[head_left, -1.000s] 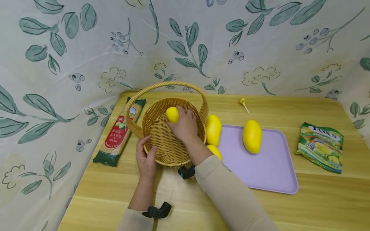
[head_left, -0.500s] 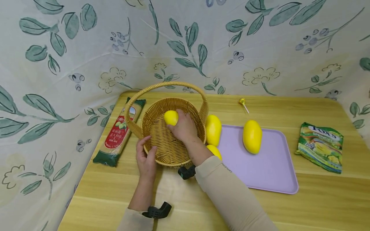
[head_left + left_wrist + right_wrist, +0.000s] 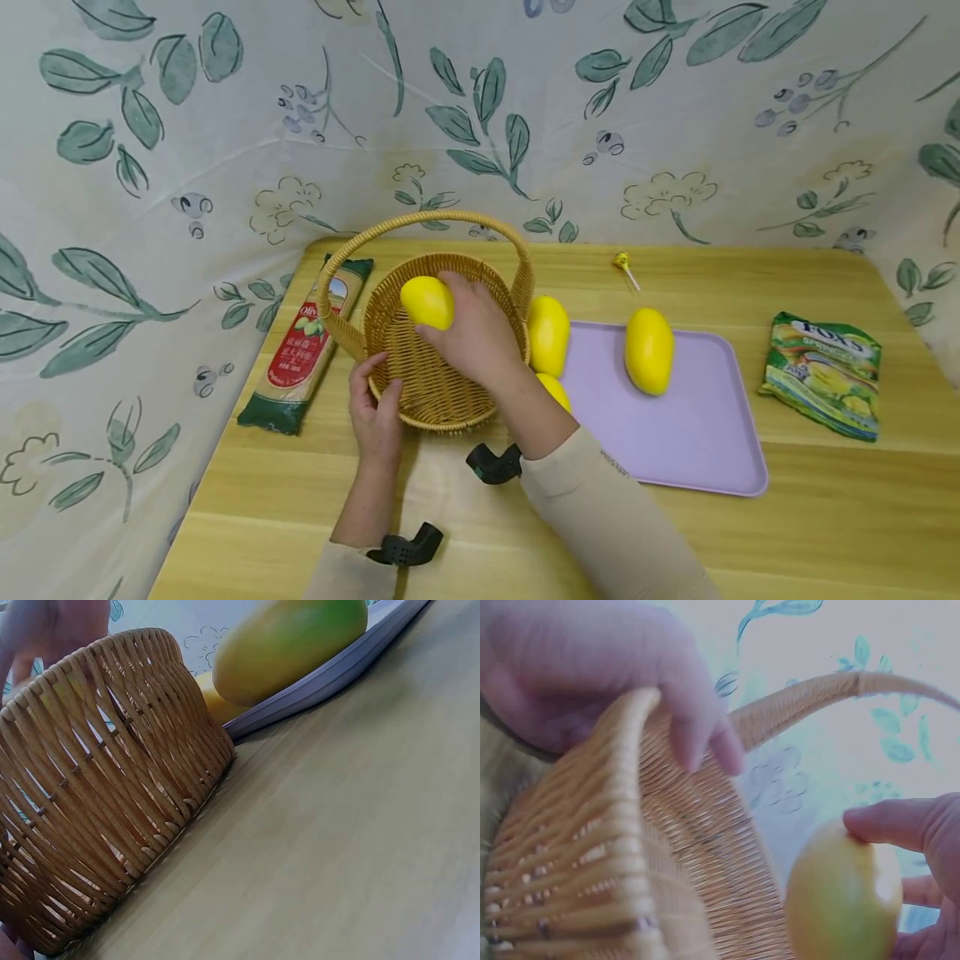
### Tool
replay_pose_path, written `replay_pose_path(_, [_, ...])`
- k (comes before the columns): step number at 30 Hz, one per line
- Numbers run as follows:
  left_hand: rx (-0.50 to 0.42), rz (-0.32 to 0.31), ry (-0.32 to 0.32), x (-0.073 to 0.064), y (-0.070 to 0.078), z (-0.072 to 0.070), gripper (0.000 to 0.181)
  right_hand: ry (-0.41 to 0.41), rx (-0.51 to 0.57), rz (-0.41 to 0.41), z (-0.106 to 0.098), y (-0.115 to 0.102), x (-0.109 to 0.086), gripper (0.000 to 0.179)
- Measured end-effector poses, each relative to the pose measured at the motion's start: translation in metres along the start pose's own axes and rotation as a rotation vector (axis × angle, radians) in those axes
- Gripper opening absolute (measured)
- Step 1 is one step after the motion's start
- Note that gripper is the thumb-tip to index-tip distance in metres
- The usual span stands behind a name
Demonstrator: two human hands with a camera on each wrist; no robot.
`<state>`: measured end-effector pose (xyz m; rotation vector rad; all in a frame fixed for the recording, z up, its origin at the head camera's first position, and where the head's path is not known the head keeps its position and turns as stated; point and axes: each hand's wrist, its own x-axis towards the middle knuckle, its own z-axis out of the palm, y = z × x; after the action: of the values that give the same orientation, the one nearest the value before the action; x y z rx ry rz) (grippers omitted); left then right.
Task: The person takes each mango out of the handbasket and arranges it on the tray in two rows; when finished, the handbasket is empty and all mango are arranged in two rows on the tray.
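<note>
My right hand (image 3: 480, 333) holds a yellow mango (image 3: 427, 302) above the inside of the round wicker basket (image 3: 442, 421). In the right wrist view the thumb presses on the upper end of this mango (image 3: 844, 896), with other fingers along its side. My left hand (image 3: 377, 421) grips the basket's near-left rim, its fingers hooked over the edge in the right wrist view. Between the basket and the lilac tray (image 3: 690, 433) lie two mangoes, one farther back (image 3: 549, 336) and one nearer (image 3: 553, 392) that is partly hidden. Another mango (image 3: 649, 351) lies on the tray.
The tall basket handle (image 3: 420, 218) arches over the far side. A pasta packet (image 3: 303, 350) lies left of the basket. Behind the tray is a lollipop (image 3: 625, 268), and a green candy bag (image 3: 823, 375) lies to its right. Patterned cloth (image 3: 480, 125) hangs behind the table.
My right hand has lifted the mango from lower in the basket, up and slightly left. The left hand stays on the rim. The head view has shifted slightly.
</note>
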<state>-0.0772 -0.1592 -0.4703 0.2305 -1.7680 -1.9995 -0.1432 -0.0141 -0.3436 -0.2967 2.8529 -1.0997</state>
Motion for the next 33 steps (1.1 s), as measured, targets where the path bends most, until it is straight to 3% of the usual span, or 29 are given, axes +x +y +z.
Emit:
replay_pose_path(9, [-0.010, -0.022, 0.001, -0.001, 0.000, -0.001, 0.041, -0.069, -0.061, -0.118, -0.029, 0.001, -0.049, 0.080])
replay_pose_path(19, [-0.006, -0.013, 0.000, -0.001, 0.001, 0.000, 0.042, -0.092, -0.137, -0.173, -0.048, 0.026, -0.098, 0.085])
replay_pose_path(25, [-0.022, -0.028, -0.002, -0.002, 0.000, -0.002, 0.042, -0.093, -0.103, -0.096, -0.060, 0.053, -0.118, 0.089])
replay_pose_path(33, [-0.024, -0.023, -0.003, -0.001, 0.000, -0.001, 0.042, -0.017, -0.074, 0.019, -0.080, 0.105, -0.129, 0.084])
